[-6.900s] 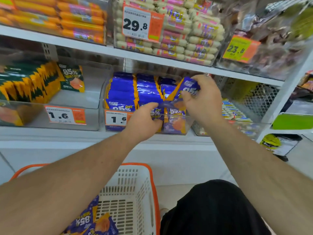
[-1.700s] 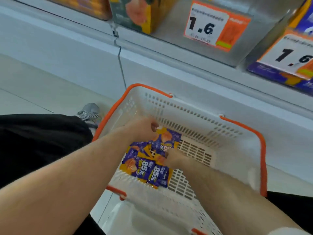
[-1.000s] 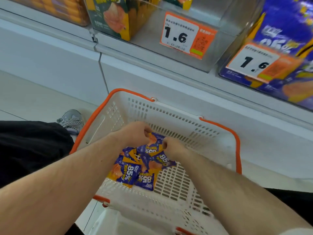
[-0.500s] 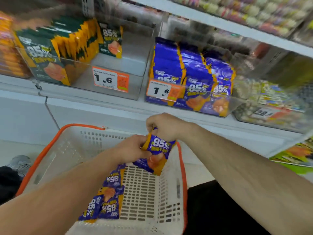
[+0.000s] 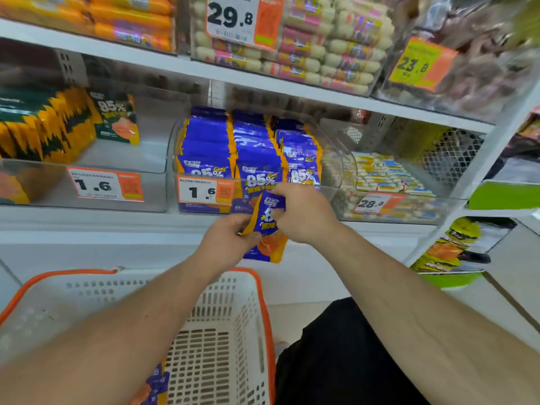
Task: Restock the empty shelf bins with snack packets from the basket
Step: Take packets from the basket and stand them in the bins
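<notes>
A: Item one, the grip?
B: One blue-and-orange snack packet (image 5: 264,229), upright, held by both hands. The left hand (image 5: 226,244) pinches its lower left edge; the right hand (image 5: 304,216) curls round its upper right side. Both are closed on the packet.

A: Just behind the grip?
B: A clear bin (image 5: 204,176) holding three rows of the same blue packets (image 5: 257,153), standing on edge. The held packet hangs in front of the bin's front wall, low, its top overlapping the wall. A 1.6 price tag (image 5: 204,192) sits on that wall, left of the grip.

A: Further left of the grip?
B: A second clear bin (image 5: 146,185) with green-and-yellow packets (image 5: 43,124) packed at its left end, one green packet (image 5: 115,118) standing apart, and bare floor between it and the bin's right wall.

A: To the right?
B: A bin of small wrapped sweets (image 5: 382,176), tagged 28.8.

A: Above?
B: A shelf (image 5: 175,64) carrying sausage packs (image 5: 330,45), tagged 29.8.

A: Below the grip?
B: A white basket (image 5: 228,317) with an orange rim, on the floor under the forearms. A few blue packets (image 5: 155,387) show in its near corner, partly hidden by the left arm.
</notes>
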`<state>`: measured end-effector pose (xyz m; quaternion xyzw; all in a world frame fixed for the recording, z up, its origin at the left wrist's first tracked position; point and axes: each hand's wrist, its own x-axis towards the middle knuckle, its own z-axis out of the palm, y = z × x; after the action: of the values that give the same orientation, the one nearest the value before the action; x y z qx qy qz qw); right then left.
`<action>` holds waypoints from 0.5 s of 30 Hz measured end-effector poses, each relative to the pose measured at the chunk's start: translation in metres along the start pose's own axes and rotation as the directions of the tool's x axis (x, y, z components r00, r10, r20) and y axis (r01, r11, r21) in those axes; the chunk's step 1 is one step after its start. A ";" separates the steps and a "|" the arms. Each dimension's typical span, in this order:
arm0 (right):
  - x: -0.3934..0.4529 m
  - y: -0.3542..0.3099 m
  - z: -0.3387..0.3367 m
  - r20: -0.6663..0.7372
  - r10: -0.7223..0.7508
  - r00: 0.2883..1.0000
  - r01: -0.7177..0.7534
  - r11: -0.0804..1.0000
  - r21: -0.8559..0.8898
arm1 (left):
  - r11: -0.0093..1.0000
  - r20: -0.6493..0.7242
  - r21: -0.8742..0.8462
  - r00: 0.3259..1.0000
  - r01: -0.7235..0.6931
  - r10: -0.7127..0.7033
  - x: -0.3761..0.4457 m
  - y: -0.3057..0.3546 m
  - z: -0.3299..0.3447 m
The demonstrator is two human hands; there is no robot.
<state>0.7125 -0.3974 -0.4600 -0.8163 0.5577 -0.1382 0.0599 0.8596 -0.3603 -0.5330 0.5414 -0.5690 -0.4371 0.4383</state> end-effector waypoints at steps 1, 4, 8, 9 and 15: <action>0.000 0.003 -0.011 -0.095 0.009 0.995 -0.010 1.000 -0.010 | 0.997 -0.020 -0.067 0.999 -0.026 0.024 0.003 0.008 0.003; 0.006 0.016 -0.043 -0.410 0.023 0.912 -0.045 0.998 -0.045 | 0.984 -0.061 -0.174 0.997 -0.045 0.035 0.012 0.020 0.010; 0.019 0.031 -0.065 -0.650 -0.017 0.759 -0.068 0.992 -0.106 | 0.983 -0.049 -0.180 0.999 -0.019 0.011 0.016 0.020 0.013; 0.023 0.034 -0.066 -0.652 -0.006 0.759 -0.095 0.988 -0.120 | 0.986 -0.051 -0.162 0.999 -0.024 0.016 0.016 0.019 0.013; 0.047 0.050 -0.058 -0.539 0.079 0.838 -0.212 0.959 -0.188 | 0.998 -0.018 -0.065 1.000 0.014 -0.015 0.011 0.012 0.012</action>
<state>0.6663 -0.4560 -0.4102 -0.7031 0.6260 -0.2829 -0.1838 0.8451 -0.3711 -0.5240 0.5349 -0.5465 -0.4536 0.4577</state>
